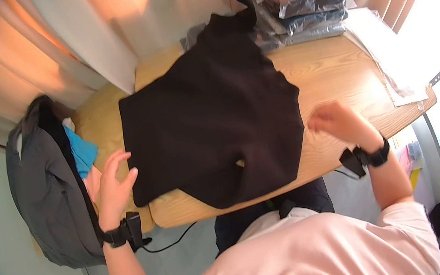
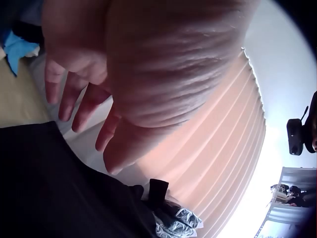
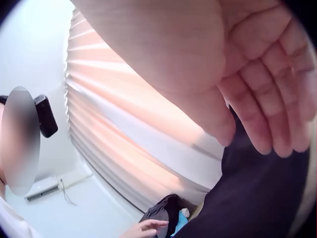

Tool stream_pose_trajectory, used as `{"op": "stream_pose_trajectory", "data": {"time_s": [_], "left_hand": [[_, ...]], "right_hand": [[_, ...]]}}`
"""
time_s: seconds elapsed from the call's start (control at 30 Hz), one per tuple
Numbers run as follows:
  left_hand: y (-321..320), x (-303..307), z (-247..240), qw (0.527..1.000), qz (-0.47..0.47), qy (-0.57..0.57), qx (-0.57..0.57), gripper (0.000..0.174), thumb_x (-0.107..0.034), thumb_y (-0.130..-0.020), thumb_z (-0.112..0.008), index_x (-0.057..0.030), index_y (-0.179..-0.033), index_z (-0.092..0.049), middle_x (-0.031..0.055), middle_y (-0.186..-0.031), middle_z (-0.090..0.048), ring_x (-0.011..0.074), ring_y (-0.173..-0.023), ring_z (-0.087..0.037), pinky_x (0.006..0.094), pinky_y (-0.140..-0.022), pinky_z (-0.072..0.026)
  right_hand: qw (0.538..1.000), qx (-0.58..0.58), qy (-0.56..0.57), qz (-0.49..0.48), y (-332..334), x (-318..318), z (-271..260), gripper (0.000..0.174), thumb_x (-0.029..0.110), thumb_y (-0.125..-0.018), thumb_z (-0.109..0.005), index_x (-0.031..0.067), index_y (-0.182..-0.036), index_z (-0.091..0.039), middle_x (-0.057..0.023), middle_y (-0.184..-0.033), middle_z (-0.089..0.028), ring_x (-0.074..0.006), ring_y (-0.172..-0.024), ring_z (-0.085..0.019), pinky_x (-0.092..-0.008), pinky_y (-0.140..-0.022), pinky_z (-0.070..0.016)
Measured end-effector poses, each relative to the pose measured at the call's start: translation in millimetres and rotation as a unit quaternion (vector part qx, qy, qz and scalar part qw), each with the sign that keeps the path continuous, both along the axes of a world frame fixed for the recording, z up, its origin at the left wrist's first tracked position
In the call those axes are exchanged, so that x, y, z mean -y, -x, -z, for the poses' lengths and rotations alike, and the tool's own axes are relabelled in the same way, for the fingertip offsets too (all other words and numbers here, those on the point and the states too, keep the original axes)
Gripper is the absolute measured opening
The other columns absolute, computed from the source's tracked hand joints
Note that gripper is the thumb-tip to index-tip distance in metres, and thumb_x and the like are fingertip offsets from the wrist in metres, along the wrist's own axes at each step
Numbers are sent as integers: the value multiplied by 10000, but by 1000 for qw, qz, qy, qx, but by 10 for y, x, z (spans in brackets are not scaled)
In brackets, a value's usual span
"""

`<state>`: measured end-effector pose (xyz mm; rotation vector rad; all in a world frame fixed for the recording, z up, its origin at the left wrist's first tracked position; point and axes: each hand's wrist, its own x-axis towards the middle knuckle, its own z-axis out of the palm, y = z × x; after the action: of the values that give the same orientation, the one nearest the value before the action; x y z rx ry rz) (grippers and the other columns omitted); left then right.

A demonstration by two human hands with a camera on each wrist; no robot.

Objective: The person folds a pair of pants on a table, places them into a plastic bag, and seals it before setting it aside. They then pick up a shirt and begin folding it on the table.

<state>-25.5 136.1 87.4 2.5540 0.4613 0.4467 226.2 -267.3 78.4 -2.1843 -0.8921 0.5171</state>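
Observation:
A black garment (image 1: pixel 199 117) lies spread over the wooden table, one narrow end reaching toward the stacked packages and its lower edge over the table's front. My left hand (image 1: pixel 115 185) is at the garment's left edge, fingers apart and holding nothing; in the left wrist view the hand (image 2: pixel 133 74) hangs over the black cloth (image 2: pixel 59 183). To the right of the garment, my right hand (image 1: pixel 340 123) is raised with relaxed fingers and nothing in it. The right wrist view shows that hand (image 3: pixel 270 84) with fingers extended beside the dark cloth (image 3: pixel 247 188).
Plastic-wrapped packages (image 1: pixel 308 1) are stacked at the back right of the table (image 1: pixel 332 70). White sheets (image 1: pixel 385 55) lie along its right side. A grey bag (image 1: pixel 49 185) with blue cloth (image 1: pixel 81 153) stands at the left. Curtains (image 1: pixel 151 14) hang behind.

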Motion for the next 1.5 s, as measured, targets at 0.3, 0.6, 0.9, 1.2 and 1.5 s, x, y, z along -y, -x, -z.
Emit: {"op": "stream_pose_trajectory", "data": {"time_s": [0.3,0.6,0.9,1.2,1.5], "left_hand": [[774,434,676,973,-112,197,-38,473,-104,-857,-580,-111,-1314,-457,116,-1416,-342,246,-1301,-343,394,-1030,-317],[687,676,716,985,-134,107,-31,423,-33,-751,-649,-84,-1165,-574,136,-1325,-421,288,-1215,-421,365,-1009,-352],[517,1107,757,996,-80,8,-29,378,-85,-672,-726,-79,-1033,-612,113,-1202,-483,317,-1106,-448,391,-941,-386],[496,1111,783,993,-110,-39,-22,231,-64,-765,-646,-59,-994,-621,100,-1139,-536,316,-1032,-488,394,-904,-409],[738,1113,852,996,-86,-20,1,281,-26,-780,-602,-50,-1060,-587,104,-1267,-515,338,-1270,-375,409,-1018,-336]], "right_hand": [[857,-455,-213,112,867,-90,647,305,185,-898,-582,-39,-1101,-542,-52,-812,-609,-132,-752,-601,-235,-743,-489],[825,-374,-393,157,537,-199,293,207,191,-951,-479,17,-1044,-544,-19,-766,-587,-103,-640,-559,-230,-591,-474],[952,-280,-99,-75,496,354,860,435,16,-821,-615,10,-1234,-478,-48,-1044,-578,-138,-951,-545,-295,-880,-427],[855,-265,-436,93,809,284,625,256,60,-915,-516,-13,-1159,-537,-33,-1093,-607,-108,-955,-568,-245,-815,-457],[940,-271,-206,35,583,808,306,414,249,-993,-329,-85,-1007,-575,-152,-827,-636,-222,-746,-635,-300,-705,-483]]}}
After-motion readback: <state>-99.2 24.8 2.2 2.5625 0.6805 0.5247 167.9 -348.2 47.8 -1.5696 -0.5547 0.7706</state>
